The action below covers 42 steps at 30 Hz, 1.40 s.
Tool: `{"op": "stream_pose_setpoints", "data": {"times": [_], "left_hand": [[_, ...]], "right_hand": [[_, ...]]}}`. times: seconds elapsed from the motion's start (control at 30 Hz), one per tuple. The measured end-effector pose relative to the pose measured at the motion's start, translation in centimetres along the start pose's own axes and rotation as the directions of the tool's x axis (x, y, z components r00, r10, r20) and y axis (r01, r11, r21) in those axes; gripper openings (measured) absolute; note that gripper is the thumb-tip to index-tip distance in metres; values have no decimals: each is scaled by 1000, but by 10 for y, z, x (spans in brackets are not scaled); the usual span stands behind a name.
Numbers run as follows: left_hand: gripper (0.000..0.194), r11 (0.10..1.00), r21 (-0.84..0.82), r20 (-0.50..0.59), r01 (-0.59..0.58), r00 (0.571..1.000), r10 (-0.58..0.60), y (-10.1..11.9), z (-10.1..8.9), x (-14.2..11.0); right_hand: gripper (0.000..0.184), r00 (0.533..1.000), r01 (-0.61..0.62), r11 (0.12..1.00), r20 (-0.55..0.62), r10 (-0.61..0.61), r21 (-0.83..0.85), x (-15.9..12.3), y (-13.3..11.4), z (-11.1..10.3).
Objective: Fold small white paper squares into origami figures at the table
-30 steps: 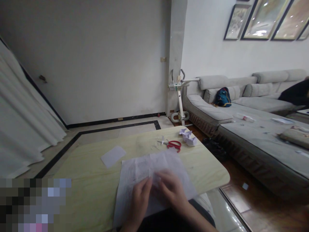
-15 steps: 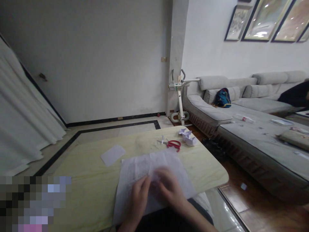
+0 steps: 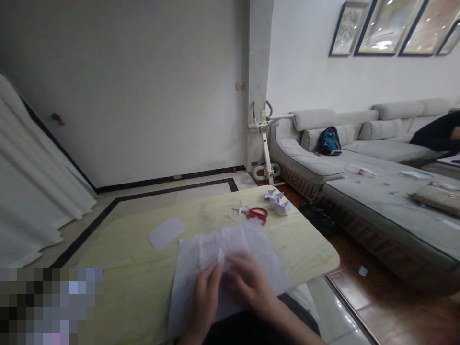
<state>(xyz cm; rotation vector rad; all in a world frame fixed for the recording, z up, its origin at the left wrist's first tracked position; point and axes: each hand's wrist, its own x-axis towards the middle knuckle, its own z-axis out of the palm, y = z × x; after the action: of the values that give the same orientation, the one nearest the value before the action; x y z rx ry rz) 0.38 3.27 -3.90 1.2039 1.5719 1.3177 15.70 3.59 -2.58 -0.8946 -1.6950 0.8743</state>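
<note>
A small folded piece of white paper (image 3: 220,257) pokes up between my fingertips. My left hand (image 3: 205,290) pinches it from the left. Closed on its other side is my right hand (image 3: 250,279), slightly blurred. Both hands are over a large, creased sheet of paper (image 3: 194,249) with faint print, which lies at the table's near edge. Beyond it are red-handled scissors (image 3: 258,215) with small white paper scraps by the blades. Several folded white paper shapes (image 3: 279,203) sit near the far right corner. A blank white paper piece (image 3: 166,233) lies to the left.
The pale yellow table (image 3: 309,247) has a rounded right corner. To the right stands a long grey sofa (image 3: 373,191) with a blue backpack (image 3: 329,142) on it. A white exercise machine (image 3: 266,148) is by the wall. Part of a person in dark clothing (image 3: 436,134) shows at far right.
My right hand's fingers have shifted a little around the folded paper, whose pointed tip now shows more clearly. The view has shifted slightly. The scissors and other papers stay put.
</note>
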Motion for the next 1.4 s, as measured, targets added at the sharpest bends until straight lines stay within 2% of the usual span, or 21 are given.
{"op": "stream_pose_setpoints", "data": {"times": [0.23,0.47,0.63,0.83,1.0,1.07,1.23,1.4], "left_hand": [[24,999,19,-57,43,997,-41,-13,1,-1],[28,996,-48,-21,79,997,-80,-27,2,0],[28,997,-21,-34,72,997,-73,-27,0,-1],[29,996,-71,-31,59,998,-62,-24,1,-3],[39,991,-99,29,89,996,-87,-29,1,-3],[40,994,-77,35,73,997,-71,-33,0,-3],[35,998,12,74,-65,995,64,-44,0,-3],[35,996,48,99,-70,993,65,-45,3,-3]], "right_hand": [[31,999,-8,999,-39,10,40,1,5,1],[28,999,-13,997,-48,17,76,2,3,-1],[28,999,-15,997,-48,18,72,1,2,-1],[28,1000,-4,996,-31,7,87,2,1,-2],[26,999,-17,993,-32,21,114,2,-1,-3],[25,999,-22,992,-38,27,122,2,0,-3],[23,996,-45,987,-70,56,155,2,5,-2],[23,993,-92,974,-56,106,208,2,5,-1]]}}
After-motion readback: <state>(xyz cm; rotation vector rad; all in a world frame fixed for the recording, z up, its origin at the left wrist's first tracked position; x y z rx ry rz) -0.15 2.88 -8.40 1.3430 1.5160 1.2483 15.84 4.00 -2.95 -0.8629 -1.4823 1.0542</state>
